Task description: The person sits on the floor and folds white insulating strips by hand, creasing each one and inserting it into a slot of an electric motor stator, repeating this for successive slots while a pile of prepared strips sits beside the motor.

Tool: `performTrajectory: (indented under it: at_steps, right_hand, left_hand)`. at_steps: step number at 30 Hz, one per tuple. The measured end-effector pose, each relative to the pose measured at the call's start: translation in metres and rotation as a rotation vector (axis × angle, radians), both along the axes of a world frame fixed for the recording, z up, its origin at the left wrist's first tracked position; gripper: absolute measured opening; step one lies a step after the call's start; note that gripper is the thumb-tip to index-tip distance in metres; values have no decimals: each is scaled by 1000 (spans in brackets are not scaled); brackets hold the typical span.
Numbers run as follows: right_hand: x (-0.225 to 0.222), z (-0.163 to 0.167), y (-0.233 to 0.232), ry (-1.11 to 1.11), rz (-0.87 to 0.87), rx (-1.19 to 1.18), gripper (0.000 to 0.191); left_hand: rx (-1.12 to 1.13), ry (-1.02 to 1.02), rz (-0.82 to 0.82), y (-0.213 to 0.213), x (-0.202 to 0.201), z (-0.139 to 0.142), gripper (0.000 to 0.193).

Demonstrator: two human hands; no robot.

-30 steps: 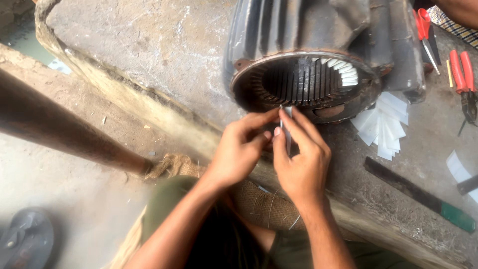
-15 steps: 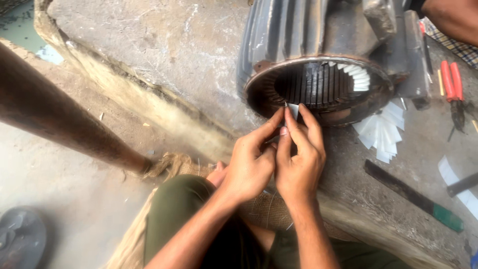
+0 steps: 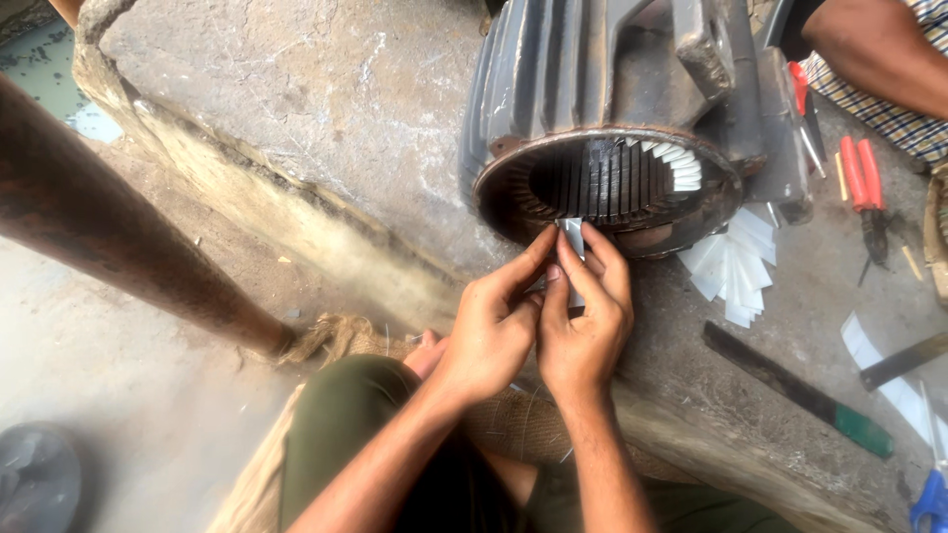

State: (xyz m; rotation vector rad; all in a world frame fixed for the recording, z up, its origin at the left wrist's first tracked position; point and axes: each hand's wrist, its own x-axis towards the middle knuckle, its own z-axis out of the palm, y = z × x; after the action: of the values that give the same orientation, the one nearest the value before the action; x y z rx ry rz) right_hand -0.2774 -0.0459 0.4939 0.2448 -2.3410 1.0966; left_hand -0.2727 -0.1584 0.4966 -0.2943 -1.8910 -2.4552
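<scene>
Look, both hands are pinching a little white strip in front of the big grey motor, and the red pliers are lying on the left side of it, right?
Not quite. The red pliers lie to the right of the grey motor, as the head view shows. Both the left hand and right hand do pinch the white strip at its open front.

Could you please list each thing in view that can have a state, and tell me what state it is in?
motor housing: on its side, open end toward the person, slots partly lined with white strips.
white paper strip: pinched upright at the housing's rim.
left hand: fingertips on the strip.
right hand: fingertips on the strip.
stack of paper strips: fanned out, lying loose.
red-handled pliers: lying flat, unheld.
flat file: lying flat, unheld.
</scene>
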Motion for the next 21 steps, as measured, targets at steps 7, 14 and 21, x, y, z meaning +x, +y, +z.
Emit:
performTrajectory:
  at_steps: [7,14,21]
  right_hand:
    - [-3,1,7,55,7,68,34]
    - [-1,-2,11,51,13,102,32]
    - [0,-2,7,31,-29,122,37]
  left_hand:
    - [-37,70,-4,2,-1,1,66]
    - [-97,196,29,5,2,0,69]
    - [-239,242,36,1,-4,9,59]
